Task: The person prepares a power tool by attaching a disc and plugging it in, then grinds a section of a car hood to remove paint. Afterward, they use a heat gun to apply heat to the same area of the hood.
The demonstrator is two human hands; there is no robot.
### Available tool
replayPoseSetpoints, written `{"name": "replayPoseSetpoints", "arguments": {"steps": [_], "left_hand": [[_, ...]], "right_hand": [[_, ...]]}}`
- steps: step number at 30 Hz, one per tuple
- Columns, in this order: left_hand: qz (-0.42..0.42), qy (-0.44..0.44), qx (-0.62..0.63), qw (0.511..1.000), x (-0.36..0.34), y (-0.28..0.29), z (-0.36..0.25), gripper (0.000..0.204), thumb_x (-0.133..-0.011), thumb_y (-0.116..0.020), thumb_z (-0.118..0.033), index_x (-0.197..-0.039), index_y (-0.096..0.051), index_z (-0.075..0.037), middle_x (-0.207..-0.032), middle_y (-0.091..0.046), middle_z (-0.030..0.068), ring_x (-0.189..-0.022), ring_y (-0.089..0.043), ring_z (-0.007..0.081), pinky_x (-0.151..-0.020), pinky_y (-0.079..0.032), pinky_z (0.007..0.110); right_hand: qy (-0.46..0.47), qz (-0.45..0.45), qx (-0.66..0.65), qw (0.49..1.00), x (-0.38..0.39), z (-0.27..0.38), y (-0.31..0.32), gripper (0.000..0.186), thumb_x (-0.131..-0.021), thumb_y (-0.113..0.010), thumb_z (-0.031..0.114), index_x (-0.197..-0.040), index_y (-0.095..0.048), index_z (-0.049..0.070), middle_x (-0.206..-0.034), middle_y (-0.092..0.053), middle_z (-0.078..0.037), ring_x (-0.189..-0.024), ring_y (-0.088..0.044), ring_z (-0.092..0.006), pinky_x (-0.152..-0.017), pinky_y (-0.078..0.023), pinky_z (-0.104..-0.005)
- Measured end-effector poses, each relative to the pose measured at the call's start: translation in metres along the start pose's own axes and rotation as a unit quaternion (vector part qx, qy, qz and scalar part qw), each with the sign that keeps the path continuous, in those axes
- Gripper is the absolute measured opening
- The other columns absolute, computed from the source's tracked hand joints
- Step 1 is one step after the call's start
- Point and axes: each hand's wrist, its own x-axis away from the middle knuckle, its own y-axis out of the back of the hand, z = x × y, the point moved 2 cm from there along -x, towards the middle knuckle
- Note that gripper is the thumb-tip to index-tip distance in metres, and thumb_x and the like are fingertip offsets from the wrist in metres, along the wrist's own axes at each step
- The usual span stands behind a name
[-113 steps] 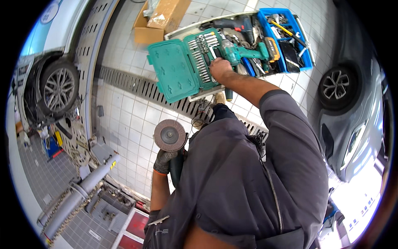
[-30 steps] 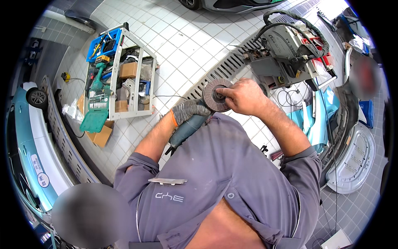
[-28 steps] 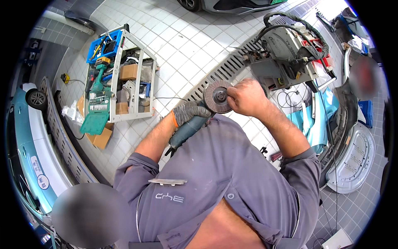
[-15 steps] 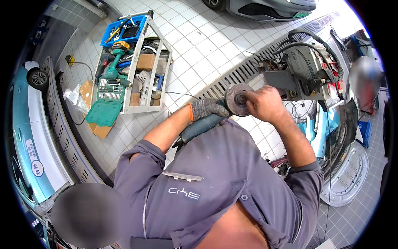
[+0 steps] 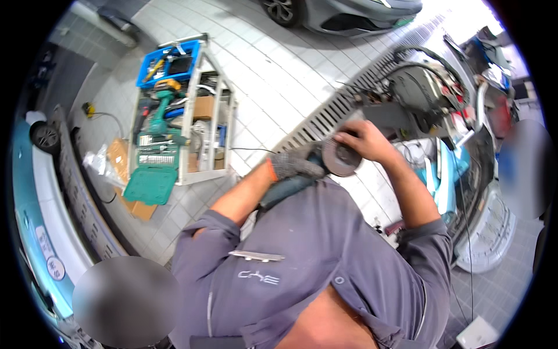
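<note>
The grinder [image 5: 283, 191] is held in front of the belly, its body slanting from lower left to upper right and lying against the grey shirt [image 5: 302, 232], with the round disc [image 5: 340, 161] at its upper right end facing the camera. The left hand [image 5: 295, 167], in a grey glove with an orange cuff, lies over the grinder's head end, just left of the disc; its fingers are pressed together and wrapped over the body, the forearm rising from the lower left with the elbow bent outward. The right hand [image 5: 367, 141], bare, meets the disc from the upper right — wrist bent, back of the hand up, fingers curled close together at the disc's upper edge. Whether they pinch the rim or only rest on it, I cannot tell. The right forearm slants up and inward from a bent elbow, sleeve pushed back. A flat clip [image 5: 257, 256] sits on the shirt's chest. Beyond the hands, a slotted drain [image 5: 325, 122] crosses the tiled floor [image 5: 261, 96]. To the left stands a trolley [image 5: 204, 176] bearing a blue tray [image 5: 185, 76] of tools, a green drill [image 5: 159, 120] and an open green case [image 5: 150, 185]. To the right are a machine [image 5: 415, 87] with thick hoses, teal panels [image 5: 450, 168] and a silver panel [image 5: 488, 232]. A grey car [image 5: 360, 17] stands at the top, a teal and white car [image 5: 43, 221] — partly cut off — at the far left.
</note>
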Motion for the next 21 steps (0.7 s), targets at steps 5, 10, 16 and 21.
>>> {"name": "replayPoseSetpoints", "arguments": {"steps": [5,10,16,21], "left_hand": [[-0.022,0.130,-0.191,0.973,-0.012,-0.001,-0.018,0.058,-0.094,-0.061,-0.045,-0.134,-0.062,-0.003,-0.132,-0.065,0.0126,-0.125,-0.057,0.0206,-0.109,-0.041,0.035],[0.032,0.176,0.106,0.978,-0.008,-0.010,-0.006,0.057,-0.092,-0.068,-0.039,-0.133,-0.061,0.000,-0.129,-0.066,0.0170,-0.120,-0.060,0.0234,-0.103,-0.046,0.037],[0.024,0.167,0.094,0.981,-0.007,-0.010,-0.008,0.058,-0.092,-0.069,-0.040,-0.133,-0.061,0.000,-0.128,-0.066,0.0171,-0.119,-0.061,0.0236,-0.103,-0.046,0.037],[0.038,0.175,0.084,0.980,-0.018,-0.014,-0.013,0.058,-0.092,-0.069,-0.041,-0.132,-0.062,0.001,-0.128,-0.066,0.0172,-0.119,-0.061,0.0237,-0.102,-0.046,0.037]], "right_hand": [[-0.125,0.030,-0.104,0.986,0.009,-0.003,-0.008,0.030,-0.085,-0.081,0.024,-0.091,-0.073,-0.004,-0.075,-0.070,-0.007,-0.071,-0.061,-0.0116,-0.066,-0.050,-0.0314],[-0.147,0.055,-0.071,0.985,0.019,-0.003,-0.020,0.031,-0.089,-0.076,0.027,-0.093,-0.073,-0.004,-0.077,-0.071,-0.011,-0.070,-0.065,-0.0147,-0.066,-0.052,-0.0327],[-0.197,-0.094,-0.296,0.930,0.086,-0.043,-0.055,0.036,-0.099,-0.066,0.038,-0.084,-0.059,0.007,-0.069,-0.054,0.000,-0.055,-0.051,-0.0098,-0.047,-0.039,-0.0257],[-0.183,-0.086,-0.276,0.940,0.081,-0.035,-0.031,0.036,-0.102,-0.061,0.038,-0.092,-0.063,0.004,-0.071,-0.054,0.000,-0.060,-0.051,-0.0092,-0.053,-0.040,-0.0252]]}}
